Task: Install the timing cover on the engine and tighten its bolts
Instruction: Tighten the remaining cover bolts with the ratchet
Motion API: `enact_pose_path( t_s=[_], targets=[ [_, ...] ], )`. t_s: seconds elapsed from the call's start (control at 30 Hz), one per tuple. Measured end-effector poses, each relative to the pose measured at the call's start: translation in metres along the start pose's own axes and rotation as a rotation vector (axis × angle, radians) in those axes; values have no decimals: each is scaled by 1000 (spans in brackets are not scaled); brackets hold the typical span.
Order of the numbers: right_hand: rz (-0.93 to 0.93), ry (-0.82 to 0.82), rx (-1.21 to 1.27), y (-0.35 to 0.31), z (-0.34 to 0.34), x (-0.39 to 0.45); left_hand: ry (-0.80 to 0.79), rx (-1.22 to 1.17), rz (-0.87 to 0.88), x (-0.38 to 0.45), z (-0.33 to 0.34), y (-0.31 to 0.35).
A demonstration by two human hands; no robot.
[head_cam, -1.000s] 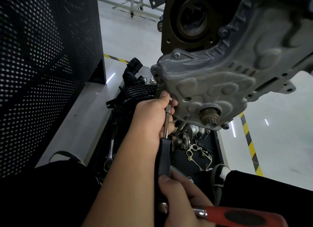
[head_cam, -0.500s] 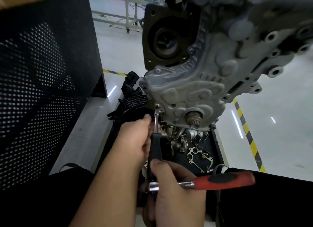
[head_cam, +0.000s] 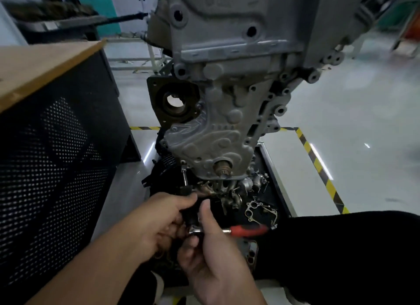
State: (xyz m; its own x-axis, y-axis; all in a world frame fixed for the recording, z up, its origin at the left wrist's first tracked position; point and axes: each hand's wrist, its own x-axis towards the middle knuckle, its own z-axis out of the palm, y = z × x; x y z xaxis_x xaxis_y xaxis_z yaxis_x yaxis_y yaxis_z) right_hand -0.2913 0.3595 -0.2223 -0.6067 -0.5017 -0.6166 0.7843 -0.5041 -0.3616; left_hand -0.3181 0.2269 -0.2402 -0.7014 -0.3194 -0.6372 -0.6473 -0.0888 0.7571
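The grey timing cover (head_cam: 218,141) sits on the front of the engine (head_cam: 238,31), which hangs above the floor. A crank stub (head_cam: 223,168) pokes out near the cover's lower edge. A thin extension bar (head_cam: 185,178) with a socket reaches up to a bolt at the cover's lower left corner. My left hand (head_cam: 156,220) grips the black lower part of that bar. My right hand (head_cam: 211,247) holds the head of a ratchet (head_cam: 238,231) whose red handle points right.
A black tray (head_cam: 272,175) under the engine holds several loose metal parts and a gasket (head_cam: 259,210). A black perforated cabinet (head_cam: 56,168) with a wooden top stands close on the left. Yellow-black floor tape (head_cam: 318,166) runs on the right. A dark-clothed leg (head_cam: 341,247) fills the lower right.
The view has pulled back and up, showing more of the engine. My left hand slid down the bar from the socket end to the black part, next to my right hand.
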Motion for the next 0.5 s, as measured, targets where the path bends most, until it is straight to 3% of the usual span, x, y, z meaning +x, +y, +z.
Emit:
enact_pose_path(
  t_s=[0.07, 0.13, 0.2, 0.3, 0.37, 0.43, 0.5],
  targets=[
    [-219, 146, -356, 11, -1, 3, 73, 16, 45, 2, -4, -4],
    [-336, 251, -532, 24, -2, 1, 113, 39, 38, 5, -5, -12],
    [-241, 214, -289, 28, -4, -3, 129, 21, 53, 12, -6, -17],
    [75, -28, 387, 20, -3, -10, 93, 4, 49, 20, -9, -18],
    [150, -131, 606, 17, -1, -15, 38, -42, -4, 19, -11, -16],
    [135, -148, 554, 19, 0, -15, 14, -87, -23, 15, -12, -15],
    [-37, -56, 193, 19, -4, -12, 19, -79, -5, 7, -9, -13]
  ],
)
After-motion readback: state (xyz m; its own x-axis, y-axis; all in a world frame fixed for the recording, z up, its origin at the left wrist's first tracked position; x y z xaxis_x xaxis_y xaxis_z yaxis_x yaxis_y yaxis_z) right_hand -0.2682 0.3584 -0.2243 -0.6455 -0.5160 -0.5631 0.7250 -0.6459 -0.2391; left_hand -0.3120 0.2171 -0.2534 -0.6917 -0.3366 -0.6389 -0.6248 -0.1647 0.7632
